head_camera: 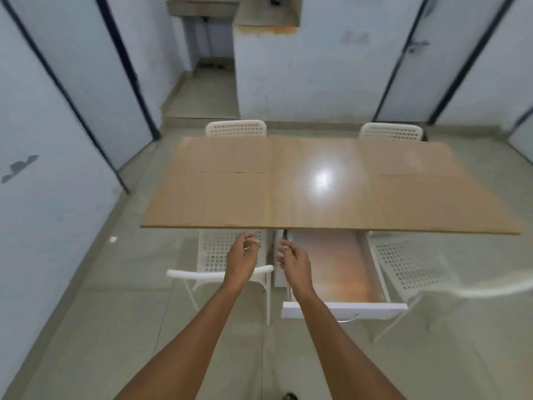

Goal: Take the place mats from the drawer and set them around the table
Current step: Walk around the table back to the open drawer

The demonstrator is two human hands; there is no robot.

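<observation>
A wooden table (317,209) stretches across the view. Faint seams on its top outline flat tan sheets, nearly the table's colour, that look like place mats: one at the far left (222,154), one at the near left (207,200), one at the near right (432,202). Under the table's near edge a white drawer (343,309) stands pulled out. Its inside shows a flat orange-brown surface; I cannot tell whether a mat lies there. My left hand (241,256) and my right hand (294,262) hover just left of the drawer, fingers loosely curled, holding nothing.
White perforated chairs stand at the far left (236,128), far right (390,131), near left (222,274) and near right (412,264). Pale walls with dark-framed doors close in on both sides. A passage opens beyond the table.
</observation>
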